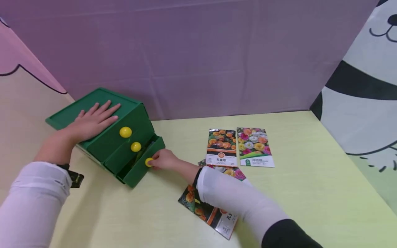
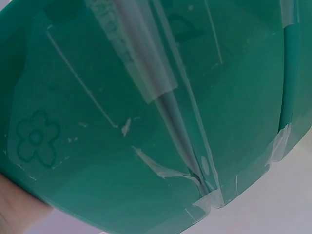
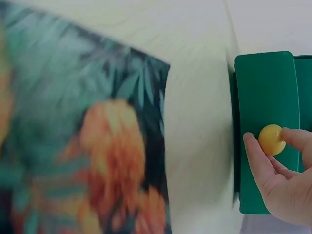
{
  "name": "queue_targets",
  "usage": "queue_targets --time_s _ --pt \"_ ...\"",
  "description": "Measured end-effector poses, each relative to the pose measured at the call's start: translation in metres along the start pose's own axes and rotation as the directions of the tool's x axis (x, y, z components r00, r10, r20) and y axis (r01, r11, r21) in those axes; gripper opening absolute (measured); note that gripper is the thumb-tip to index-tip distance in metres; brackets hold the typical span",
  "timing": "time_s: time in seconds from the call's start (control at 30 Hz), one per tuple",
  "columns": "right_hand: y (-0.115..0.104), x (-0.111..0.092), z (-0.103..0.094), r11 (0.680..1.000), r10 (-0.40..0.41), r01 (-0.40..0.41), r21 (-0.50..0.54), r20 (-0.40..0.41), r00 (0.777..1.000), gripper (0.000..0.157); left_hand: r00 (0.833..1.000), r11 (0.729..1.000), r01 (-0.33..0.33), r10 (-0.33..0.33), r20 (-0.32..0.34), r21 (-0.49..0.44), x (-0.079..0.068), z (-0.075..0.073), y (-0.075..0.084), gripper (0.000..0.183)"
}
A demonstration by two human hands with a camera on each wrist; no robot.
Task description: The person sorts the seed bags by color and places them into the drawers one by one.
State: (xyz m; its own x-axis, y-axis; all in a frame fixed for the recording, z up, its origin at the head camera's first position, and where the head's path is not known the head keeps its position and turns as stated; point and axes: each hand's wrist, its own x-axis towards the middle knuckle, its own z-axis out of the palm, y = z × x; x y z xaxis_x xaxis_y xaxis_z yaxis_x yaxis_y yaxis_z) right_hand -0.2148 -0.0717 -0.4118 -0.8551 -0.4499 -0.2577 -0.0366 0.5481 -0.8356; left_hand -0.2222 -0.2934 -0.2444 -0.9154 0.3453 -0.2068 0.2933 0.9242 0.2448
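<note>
In the head view, the left hand [image 1: 93, 121] rests with fingers spread on top of the green drawer box [image 1: 107, 143], which stands tilted at the left of the table [image 1: 310, 179]; the forearm hides part of its near edge. The right hand [image 1: 163, 159] pinches the lowest yellow knob [image 1: 148, 162] on the bottom drawer [image 1: 141, 172], which sticks out from the box. The drawer's inside is dark, and what lies in it is hard to make out. Two seed packets, one with orange flowers [image 1: 221, 146] and one with mixed flowers [image 1: 255, 147], lie side by side near the back. Two more packets [image 1: 224, 225] lie nearer, partly covered by the right sleeve [image 1: 229, 189].

The left wrist view is filled by a green surface with clear tape and a flower outline; only a sliver of the hand shows at the lower left, so its fingers cannot be seen there.

In the right wrist view, fingers lie on either side of the knob; the hand is cut off by the right edge, and a packet close to the camera is blurred.
</note>
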Motion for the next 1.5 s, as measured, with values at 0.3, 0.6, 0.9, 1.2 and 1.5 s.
queue_targets --time_s 0.3,0.6,0.9,1.2,1.5 --pt "-0.003 0.013 0.015 0.999 -0.040 0.040 -0.005 -0.061 0.997 0.021 1.000 1.000 0.000 0.000 -0.006 -0.004 -0.003 0.002 -0.001 0.061" --pt "-0.011 0.017 0.023 0.998 -0.054 0.052 -0.020 -0.107 0.993 0.021 1.000 1.000 0.004 -0.004 -0.008 0.022 -0.001 0.001 -0.001 0.062" --pt "-0.008 0.017 0.024 0.987 -0.106 0.089 -0.131 -0.127 0.986 0.026 1.000 1.000 0.004 -0.003 -0.008 0.027 -0.001 0.001 0.000 0.062" --pt "-0.011 0.013 0.014 0.982 -0.109 0.089 -0.167 -0.114 0.988 0.036 1.000 1.000 -0.002 0.002 -0.006 0.020 -0.002 0.002 0.000 0.062" --pt "-0.026 0.011 -0.008 0.994 -0.104 0.097 -0.053 -0.160 0.982 0.055 1.000 1.000 0.003 -0.003 -0.008 0.018 -0.001 0.001 -0.001 0.063"
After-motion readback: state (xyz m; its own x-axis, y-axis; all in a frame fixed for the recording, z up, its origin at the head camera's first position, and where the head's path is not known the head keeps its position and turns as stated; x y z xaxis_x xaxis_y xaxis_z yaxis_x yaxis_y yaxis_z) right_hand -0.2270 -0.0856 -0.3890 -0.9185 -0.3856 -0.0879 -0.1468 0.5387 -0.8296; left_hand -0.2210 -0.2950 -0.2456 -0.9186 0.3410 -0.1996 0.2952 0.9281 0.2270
